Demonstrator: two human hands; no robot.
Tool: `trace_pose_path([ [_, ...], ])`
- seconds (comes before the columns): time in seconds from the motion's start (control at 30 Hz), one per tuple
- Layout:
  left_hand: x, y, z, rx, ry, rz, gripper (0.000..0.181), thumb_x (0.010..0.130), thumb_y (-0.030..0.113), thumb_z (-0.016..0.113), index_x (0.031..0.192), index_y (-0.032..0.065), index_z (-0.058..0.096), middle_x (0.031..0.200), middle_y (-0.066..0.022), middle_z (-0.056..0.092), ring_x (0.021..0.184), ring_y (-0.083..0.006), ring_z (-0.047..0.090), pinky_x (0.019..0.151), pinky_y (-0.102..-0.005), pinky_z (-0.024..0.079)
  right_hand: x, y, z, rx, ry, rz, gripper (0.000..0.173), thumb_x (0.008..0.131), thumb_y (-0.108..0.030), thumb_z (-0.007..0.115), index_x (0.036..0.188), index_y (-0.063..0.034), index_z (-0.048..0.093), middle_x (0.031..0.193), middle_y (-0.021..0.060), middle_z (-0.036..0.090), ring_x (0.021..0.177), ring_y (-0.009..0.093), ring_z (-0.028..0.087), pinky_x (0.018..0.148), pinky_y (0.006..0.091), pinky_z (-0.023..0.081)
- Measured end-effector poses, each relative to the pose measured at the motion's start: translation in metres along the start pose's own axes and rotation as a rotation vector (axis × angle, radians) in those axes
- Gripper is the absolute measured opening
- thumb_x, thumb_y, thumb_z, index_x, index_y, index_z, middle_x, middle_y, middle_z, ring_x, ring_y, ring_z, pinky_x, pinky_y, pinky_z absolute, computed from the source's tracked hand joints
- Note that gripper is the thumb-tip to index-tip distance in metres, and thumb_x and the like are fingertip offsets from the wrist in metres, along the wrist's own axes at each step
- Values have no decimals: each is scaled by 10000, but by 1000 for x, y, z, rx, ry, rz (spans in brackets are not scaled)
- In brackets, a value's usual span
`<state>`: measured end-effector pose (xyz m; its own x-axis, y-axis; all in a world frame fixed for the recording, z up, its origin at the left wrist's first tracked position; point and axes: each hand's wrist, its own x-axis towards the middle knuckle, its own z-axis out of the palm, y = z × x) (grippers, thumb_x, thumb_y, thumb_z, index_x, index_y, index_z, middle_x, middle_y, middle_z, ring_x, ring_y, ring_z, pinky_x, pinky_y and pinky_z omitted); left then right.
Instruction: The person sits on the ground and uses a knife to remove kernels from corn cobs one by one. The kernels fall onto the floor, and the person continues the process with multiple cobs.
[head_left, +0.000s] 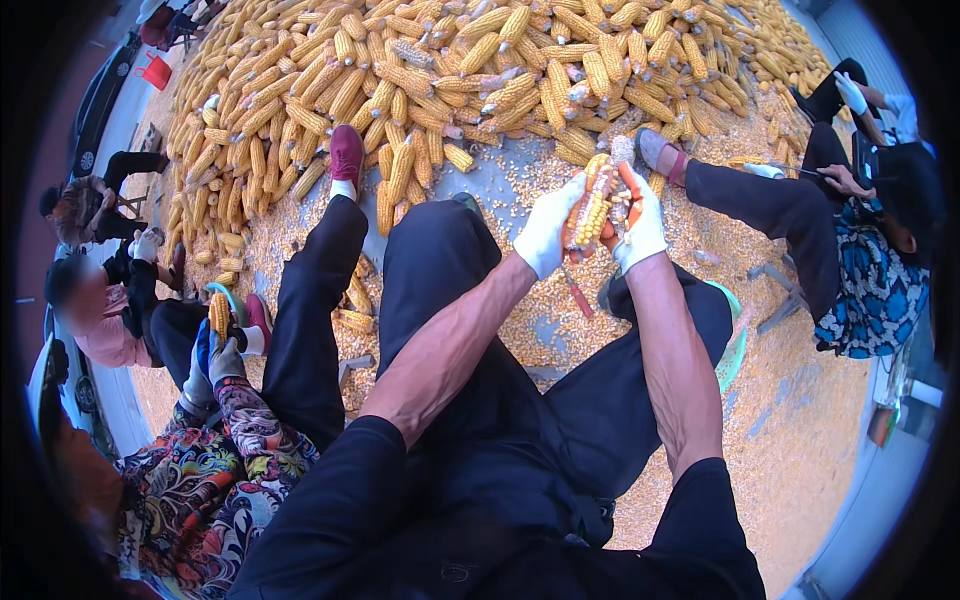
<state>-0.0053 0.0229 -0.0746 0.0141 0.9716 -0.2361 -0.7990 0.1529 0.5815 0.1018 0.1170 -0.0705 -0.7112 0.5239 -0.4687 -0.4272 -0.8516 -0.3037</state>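
My left hand (551, 225), in a white glove with an orange palm, grips a partly shelled ear of corn (591, 202) above my knees. On the ear, yellow kernels alternate with bare strips of cob. My right hand (641, 223), gloved the same way, is closed around a pale corn cob (622, 154), whose bare end sticks up past the fingers. Both pieces are close together, with loose kernels between them. Below the hands, a tool with a red handle (578, 298) lies among kernels on the ground. The fingers partly hide both pieces.
A large heap of corn ears (450, 67) lies beyond my feet. Loose kernels (787, 420) cover much of the ground. A green basin (731, 337) stands beside my right leg. Co-workers sit close on both sides; the one at left holds an ear (219, 315). A red bag (155, 71) is farther back.
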Motion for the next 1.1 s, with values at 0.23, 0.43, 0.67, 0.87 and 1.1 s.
trace_pose_path([
  [0.23,5,-3,5,633,457,94,465,887,468,391,956,40,560,823,-190,619,603,-286,599,443,-349,430,-6,0,16,-242,30,-258,343,876,-250,525,1085,22,537,956,90,602,854,196,589,776,335,470],
  [0.43,-9,-7,30,1369,633,207,460,889,457,388,859,23,540,772,-235,590,751,-410,571,657,-449,442,-1,12,15,-420,84,-398,291,857,-171,549,1076,19,538,936,87,599,838,173,592,752,274,466],
  [0.67,-14,-12,29,1213,502,382,350,905,350,432,863,22,548,712,-208,589,673,-369,592,594,-420,452,-1,6,19,-272,82,-210,361,884,-265,473,1042,57,510,887,183,595,768,288,612,695,400,520],
  [0.87,-20,-7,27,711,375,-25,404,900,373,463,769,2,551,579,-59,524,518,-136,501,491,-305,408,10,-1,-1,-235,120,17,338,877,-284,475,924,44,539,788,162,600,695,285,606,672,409,523],
  [1.1,-26,-23,16,1210,364,266,392,901,388,452,813,31,586,609,-6,539,499,-79,483,447,-238,367,10,-1,-5,-238,212,64,353,870,-311,491,871,39,542,753,178,598,644,326,599,645,443,525],
])
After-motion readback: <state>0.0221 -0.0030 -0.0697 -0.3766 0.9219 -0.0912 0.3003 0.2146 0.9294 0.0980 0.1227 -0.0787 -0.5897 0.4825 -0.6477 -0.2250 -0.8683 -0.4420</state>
